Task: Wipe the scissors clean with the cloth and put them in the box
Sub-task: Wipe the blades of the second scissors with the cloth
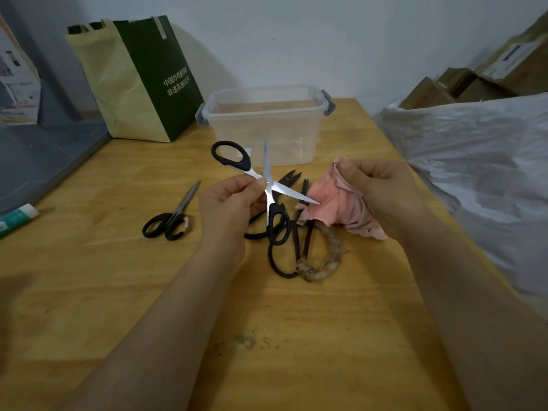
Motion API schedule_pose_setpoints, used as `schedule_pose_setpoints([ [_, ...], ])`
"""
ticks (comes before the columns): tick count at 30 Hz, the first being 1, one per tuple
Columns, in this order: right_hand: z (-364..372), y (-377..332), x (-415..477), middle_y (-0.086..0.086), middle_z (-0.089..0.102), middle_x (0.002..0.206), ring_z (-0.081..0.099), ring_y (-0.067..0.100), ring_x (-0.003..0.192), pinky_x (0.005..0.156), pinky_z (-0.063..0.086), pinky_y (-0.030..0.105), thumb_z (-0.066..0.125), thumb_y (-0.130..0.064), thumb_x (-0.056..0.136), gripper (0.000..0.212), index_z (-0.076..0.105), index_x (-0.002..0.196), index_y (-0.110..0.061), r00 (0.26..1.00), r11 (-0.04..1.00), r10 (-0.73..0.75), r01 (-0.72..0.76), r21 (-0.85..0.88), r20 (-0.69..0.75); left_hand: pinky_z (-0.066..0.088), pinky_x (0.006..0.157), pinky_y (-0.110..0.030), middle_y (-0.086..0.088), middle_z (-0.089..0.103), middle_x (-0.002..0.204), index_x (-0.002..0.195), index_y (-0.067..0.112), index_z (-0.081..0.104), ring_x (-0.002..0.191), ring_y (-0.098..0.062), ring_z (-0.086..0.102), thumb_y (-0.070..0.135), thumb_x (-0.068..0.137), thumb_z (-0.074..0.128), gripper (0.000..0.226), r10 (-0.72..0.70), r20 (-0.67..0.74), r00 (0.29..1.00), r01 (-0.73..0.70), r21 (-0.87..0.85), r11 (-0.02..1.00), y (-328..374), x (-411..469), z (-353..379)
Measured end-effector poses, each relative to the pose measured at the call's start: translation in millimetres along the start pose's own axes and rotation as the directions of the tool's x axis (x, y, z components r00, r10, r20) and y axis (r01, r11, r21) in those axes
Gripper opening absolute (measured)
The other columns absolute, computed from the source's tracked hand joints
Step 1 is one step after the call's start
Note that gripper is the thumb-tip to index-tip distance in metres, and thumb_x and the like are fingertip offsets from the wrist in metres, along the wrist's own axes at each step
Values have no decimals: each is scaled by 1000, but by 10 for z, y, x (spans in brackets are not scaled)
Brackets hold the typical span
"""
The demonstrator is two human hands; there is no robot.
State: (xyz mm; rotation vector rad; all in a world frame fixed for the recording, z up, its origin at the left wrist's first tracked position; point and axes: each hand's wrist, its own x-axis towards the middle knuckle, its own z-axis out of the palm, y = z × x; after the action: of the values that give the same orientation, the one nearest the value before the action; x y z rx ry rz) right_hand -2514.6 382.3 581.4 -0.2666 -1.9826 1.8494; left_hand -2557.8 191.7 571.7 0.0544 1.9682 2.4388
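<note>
The wooden table (296,336) bears a green and tan paper bag (139,78), standing just left of the clear plastic box (267,134), which is open-topped. In front of the box, the right hand (382,191) bunches a pink cloth (335,203) in curled fingers. The left hand (228,203) pinches black-handled scissors (268,179) near the pivot, held above the table, blades spread wide and one tip touching the cloth. Under them, nearer than the box, lies a heap of dark scissors (284,253). A closed black pair (175,218) lies front-left of the box. Farther left is a tube (17,216).
</note>
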Motion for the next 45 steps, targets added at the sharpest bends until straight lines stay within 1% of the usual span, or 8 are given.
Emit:
schedule_pose_setpoints([
  [10, 134, -35, -2, 12, 70, 86, 71, 22, 85, 71, 57, 25, 53, -11, 94, 16, 69, 96, -8, 992, 877, 109, -125, 464, 60, 56, 62, -24, -12, 69, 75, 89, -4, 68, 63, -17, 63, -2, 84, 64, 7, 29, 259, 965, -44, 52, 998, -70, -118, 119],
  [14, 22, -47, -4, 10, 73, 83, 72, 21, 79, 64, 57, 24, 63, -34, 79, 38, 64, 103, -4, 935, 942, 213, -274, 196, 284, 57, 61, -24, -9, 71, 71, 85, 0, 69, 60, -16, 65, -3, 84, 64, 6, 15, 269, 963, -29, 49, 998, -95, -119, 120],
  [19, -238, -137, -33, 3, 74, 88, 69, 10, 78, 63, 51, 15, 79, -41, 60, 37, 76, 90, -20, 824, 931, 239, -45, -362, 513, 55, 63, -28, -13, 68, 72, 80, 3, 70, 64, -22, 62, 0, 84, 66, 6, 15, 235, 972, -35, 81, 996, -116, -95, 100],
  [22, -238, -59, 21, 3, 71, 72, 64, 9, 69, 59, 50, 19, 82, -22, 65, 9, 74, 67, -19, 952, 898, 181, -58, -436, 247, 55, 63, -27, -11, 70, 70, 76, 7, 71, 63, -21, 62, 0, 83, 67, 10, 17, 226, 974, -38, 87, 996, -113, -87, 90],
  [26, -187, -1, 98, 0, 59, 61, 53, 10, 56, 54, 41, 25, 68, -39, 84, 30, 63, 66, -16, 971, 921, -53, -42, -386, -232, 56, 62, -23, -6, 72, 69, 75, 7, 71, 60, -15, 65, -1, 83, 66, 12, 31, 284, 958, -60, 92, 994, -104, -100, 92],
  [33, 82, -111, -61, 11, 68, 75, 64, 21, 67, 62, 50, 26, 56, -26, 92, 26, 72, 85, -7, 925, 957, 255, -283, 62, 282, 57, 73, -42, -17, 71, 75, 76, 7, 69, 68, -33, 65, -1, 84, 66, 11, 35, 279, 960, -69, 114, 991, -116, -120, 106],
  [39, 111, -30, -55, 13, 62, 77, 60, 22, 69, 65, 50, 31, 59, -5, 83, 9, 68, 85, -2, 885, 901, 342, -404, 155, 315, 56, 69, -39, -18, 70, 74, 80, 3, 70, 66, -30, 62, -1, 83, 66, 6, 46, 281, 959, -85, 126, 988, -136, -106, 112],
  [45, 153, 66, -68, 16, 70, 82, 68, 27, 74, 73, 58, 34, 68, -2, 58, 34, 68, 92, -4, 883, 916, 270, -359, 180, 385, 49, 51, -17, 3, 68, 57, 74, 10, 67, 49, -7, 61, -5, 83, 65, 18, 69, 319, 945, -117, 135, 984, -159, -123, 124],
])
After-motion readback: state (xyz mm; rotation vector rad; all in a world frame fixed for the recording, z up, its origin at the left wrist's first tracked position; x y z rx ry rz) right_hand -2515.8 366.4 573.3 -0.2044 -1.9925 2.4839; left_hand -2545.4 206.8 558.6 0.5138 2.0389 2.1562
